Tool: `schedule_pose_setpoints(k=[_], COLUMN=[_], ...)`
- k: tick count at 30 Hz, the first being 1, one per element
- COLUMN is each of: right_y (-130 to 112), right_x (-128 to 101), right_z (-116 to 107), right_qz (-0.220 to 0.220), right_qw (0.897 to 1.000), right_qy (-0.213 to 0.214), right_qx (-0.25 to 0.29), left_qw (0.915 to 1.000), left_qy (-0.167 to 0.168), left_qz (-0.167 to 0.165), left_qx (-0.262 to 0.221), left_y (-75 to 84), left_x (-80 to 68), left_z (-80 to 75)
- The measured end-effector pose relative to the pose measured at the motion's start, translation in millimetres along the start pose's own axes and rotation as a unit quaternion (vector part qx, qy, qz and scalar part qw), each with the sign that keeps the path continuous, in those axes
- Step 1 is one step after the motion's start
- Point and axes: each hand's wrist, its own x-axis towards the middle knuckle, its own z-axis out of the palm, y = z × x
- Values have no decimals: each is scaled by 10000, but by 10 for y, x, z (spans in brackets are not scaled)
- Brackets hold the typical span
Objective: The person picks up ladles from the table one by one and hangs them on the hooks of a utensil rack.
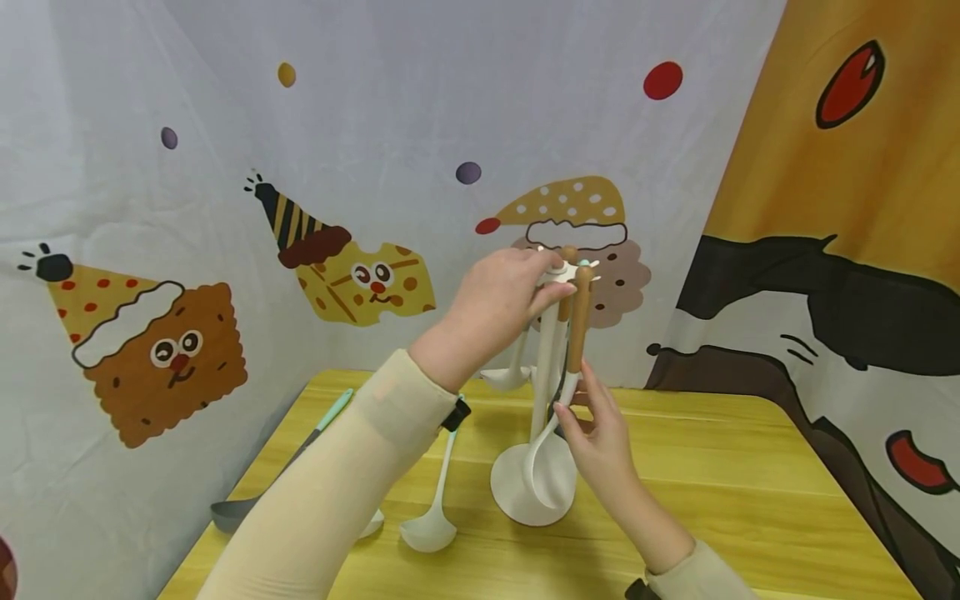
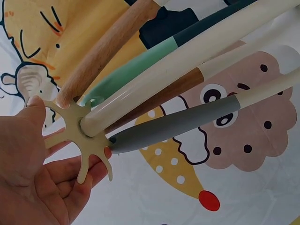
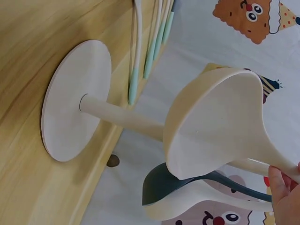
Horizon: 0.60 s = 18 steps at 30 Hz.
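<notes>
While the fingers of the left hand (image 1: 498,283) close around the hooked top (image 2: 72,124) of a pale utensil stand (image 1: 510,492), those of the right hand (image 1: 603,433) pinch the neck of a white ladle (image 1: 553,475) with a wooden handle. The ladle hangs bowl-down on the near side of the post (image 3: 124,118), above the round base; whether its handle is hooked cannot be told. The left wrist view alone resolves the top's spreading arms, with a grey handle (image 2: 176,125) and a green handle (image 2: 133,68) beside the post. The right wrist view reveals a dark bowl (image 3: 161,185) behind the held ladle and several mint handles (image 3: 133,86) along the desk (image 1: 690,450), an area partly covered by the left sleeve (image 1: 337,475) in the head view. The desk is yellow and wood-grained; at left lie a mint-handled ladle (image 1: 429,532) and, farther left, a dark grey ladle (image 1: 234,512). Beyond hangs a pale cloth (image 1: 375,83) printed with party-hatted figures, orange at right.
</notes>
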Motion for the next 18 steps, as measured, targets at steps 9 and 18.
schedule_pose_setpoints(k=[9,18], right_y=[101,134], right_x=[42,22], right_z=[-78,-204], right_qz=[-14,-237], right_qw=[10000,9992], right_qy=[-29,-290], right_qx=[70,-106], left_qw=[9999,9989], left_qy=[97,392], left_qz=[107,238], left_qx=[-19,-140], left_y=[16,-25], left_x=[-5,-51], left_z=[20,80])
